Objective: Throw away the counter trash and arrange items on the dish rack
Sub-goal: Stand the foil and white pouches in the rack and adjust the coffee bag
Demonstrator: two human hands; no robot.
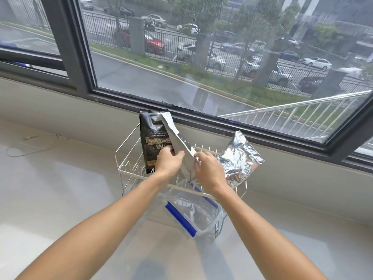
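A chrome wire dish rack [129, 158] stands on the pale counter by the window. A black coffee bag [151, 142] stands upright in its left side. Both hands hold a grey-white flat pouch [175, 136] that leans tilted over the rack: my left hand [168, 160] grips its left edge, and my right hand [207, 168] pinches its lower right edge. A crinkled silver foil bag [240, 160] lies in the rack's right side, behind my right hand. A clear plastic container with blue clips [193, 213] rests at the rack's near end.
The pale counter [60, 199] stretches to the left and in front. A thin cord [34, 144] lies on it at the far left. A dark-framed window [201, 116] and its sill run close behind the rack.
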